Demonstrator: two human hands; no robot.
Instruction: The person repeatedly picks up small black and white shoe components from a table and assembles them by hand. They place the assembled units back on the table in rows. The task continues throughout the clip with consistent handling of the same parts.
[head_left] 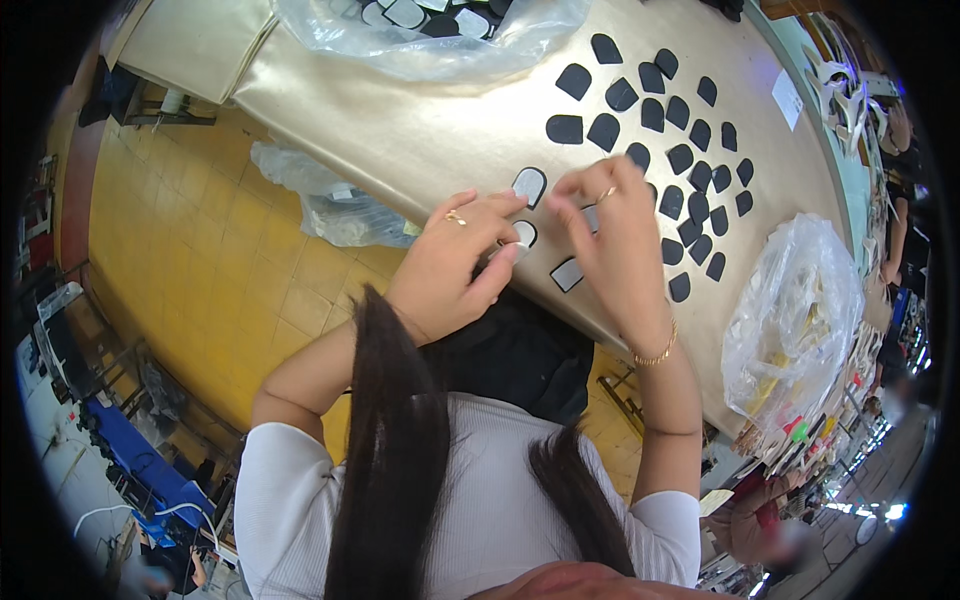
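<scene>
My left hand (pixel 450 268) bends over the near edge of the gold-covered table (pixel 420 130). Its thumb and a finger close on a small white piece, and a fingertip touches a black arch-shaped patch with a pale grey face (pixel 530 188). Just beside it my right hand (pixel 618 235) is raised, with thumb and fingers pinched together; motion blurs the fingertips, and what they hold, if anything, cannot be made out. Another pale-faced patch (pixel 567 275) lies near the table edge below it. One more shows partly under my right hand.
Several plain black arch-shaped patches (pixel 652 114) are spread across the right of the table. A clear plastic bag of patches (pixel 440 45) stands at the far side. Another clear bag (pixel 795 320) sits at the right edge. Crumpled plastic (pixel 340 205) lies below the left edge.
</scene>
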